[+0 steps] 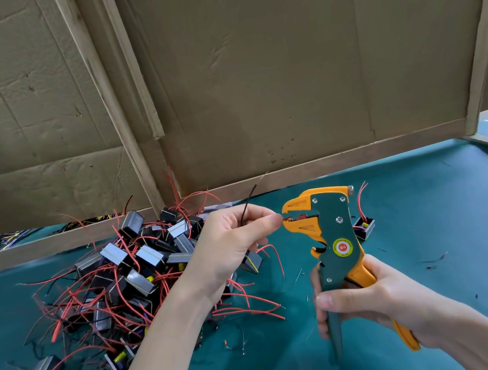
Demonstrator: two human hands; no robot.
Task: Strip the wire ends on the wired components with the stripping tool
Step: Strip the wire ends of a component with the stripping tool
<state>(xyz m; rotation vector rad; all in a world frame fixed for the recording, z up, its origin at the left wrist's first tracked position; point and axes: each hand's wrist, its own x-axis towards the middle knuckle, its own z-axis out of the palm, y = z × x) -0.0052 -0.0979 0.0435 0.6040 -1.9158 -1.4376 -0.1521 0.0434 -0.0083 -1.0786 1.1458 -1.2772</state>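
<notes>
At the centre of the frame the left hand [235,245] pinches a thin red wire [286,219] between thumb and forefinger, feeding its end into the open jaws of the orange-and-green wire-stripping tool [334,235]; a thin black wire [247,204] sticks up from the same grip. Lower right, the right hand [376,301] is clenched round the tool's handles. One small black-and-grey boxed component [365,227] lies just behind the tool, perhaps finished. At left a large heap of like components [130,277] covers the teal tabletop [443,220], so most of the work probably remains. A few insulation scraps [434,262] lie at right.
</notes>
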